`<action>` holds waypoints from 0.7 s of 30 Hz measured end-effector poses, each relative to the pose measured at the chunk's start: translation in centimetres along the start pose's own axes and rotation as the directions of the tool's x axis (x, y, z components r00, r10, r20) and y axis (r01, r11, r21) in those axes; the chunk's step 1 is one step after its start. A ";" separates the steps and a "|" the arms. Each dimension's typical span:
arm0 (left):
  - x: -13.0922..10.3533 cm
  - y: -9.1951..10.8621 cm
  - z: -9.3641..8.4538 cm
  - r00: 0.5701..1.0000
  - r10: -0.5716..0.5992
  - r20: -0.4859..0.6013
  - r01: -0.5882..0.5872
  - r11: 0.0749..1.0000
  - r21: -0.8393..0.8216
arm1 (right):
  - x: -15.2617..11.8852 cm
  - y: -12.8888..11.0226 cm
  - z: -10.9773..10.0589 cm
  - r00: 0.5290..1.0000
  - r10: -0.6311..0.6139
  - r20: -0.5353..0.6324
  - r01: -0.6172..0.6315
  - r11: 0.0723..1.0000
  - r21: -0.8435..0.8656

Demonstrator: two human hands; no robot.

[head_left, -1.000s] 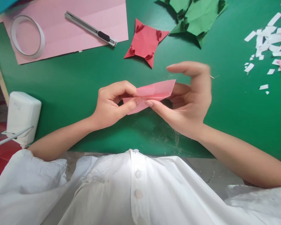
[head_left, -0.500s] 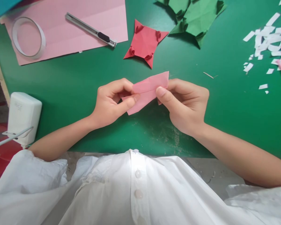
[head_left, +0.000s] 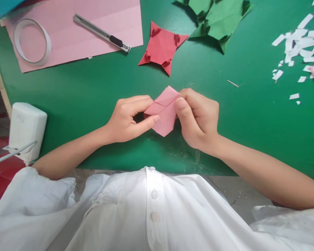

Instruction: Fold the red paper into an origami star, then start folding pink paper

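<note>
A folded piece of pink paper (head_left: 165, 116) is held above the table between both hands, with crease lines across its face. My left hand (head_left: 134, 116) pinches its left side, thumb on the near face and fingers behind. At its upper right edge, my right hand (head_left: 196, 118) grips the paper between thumb and curled forefinger. Just beyond the hands lies a red folded paper star (head_left: 162, 47) with curled corners. Green folded paper pieces (head_left: 222, 21) of like shape are at the top.
On a pink sheet (head_left: 60, 38) at the upper left rest a tape roll (head_left: 47, 45) and a box cutter (head_left: 102, 33). White paper scraps (head_left: 306, 43) are strewn at the right. A white corded device (head_left: 28, 129) stands at the left edge of the green table (head_left: 264, 125).
The pink paper has been turned and now shows a more upright, pointed shape. My right hand has moved left and its fingers are more tightly curled; my left hand has shifted slightly right.
</note>
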State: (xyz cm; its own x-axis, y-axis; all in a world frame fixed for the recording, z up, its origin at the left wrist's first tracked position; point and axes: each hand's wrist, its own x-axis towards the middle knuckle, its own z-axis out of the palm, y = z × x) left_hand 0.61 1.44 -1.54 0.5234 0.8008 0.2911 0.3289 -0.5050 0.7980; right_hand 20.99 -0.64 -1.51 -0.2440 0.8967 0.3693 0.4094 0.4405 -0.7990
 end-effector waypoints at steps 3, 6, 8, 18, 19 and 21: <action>-0.2 0.4 0.4 0.995 -0.082 -0.061 0.080 0.996 -0.033 | -0.1 -0.3 0.4 0.999 -0.029 -0.021 0.027 0.995 -0.097; -0.3 0.8 0.6 0.990 -0.117 -0.082 0.111 0.991 -0.069 | 0.1 -0.3 0.6 0.993 -0.105 -0.057 0.096 0.984 -0.148; -0.3 1.0 0.7 0.990 -0.110 -0.084 0.103 0.991 -0.090 | 0.2 -0.3 0.5 0.988 -0.138 -0.061 0.127 0.979 -0.159; -0.4 0.9 1.1 0.988 0.002 -0.156 -0.024 0.990 -0.140 | 0.8 -0.4 -0.2 0.986 -0.149 -0.073 0.140 0.983 -0.121; -0.4 0.9 1.1 0.988 0.012 -0.157 -0.033 0.991 -0.131 | 0.8 -0.3 -0.3 0.986 -0.148 -0.073 0.138 0.983 -0.121; -0.4 0.9 1.2 0.987 0.025 -0.156 -0.042 0.993 -0.107 | 0.9 -0.2 -0.4 0.988 -0.140 -0.070 0.131 0.984 -0.120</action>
State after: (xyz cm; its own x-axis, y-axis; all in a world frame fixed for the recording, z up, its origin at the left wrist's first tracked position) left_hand 1.62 0.32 -1.57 0.4024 0.8284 0.3897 0.2209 -0.5009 0.8368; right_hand 21.04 0.06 -0.81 -0.2363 0.8271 0.5100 0.4762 0.5560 -0.6812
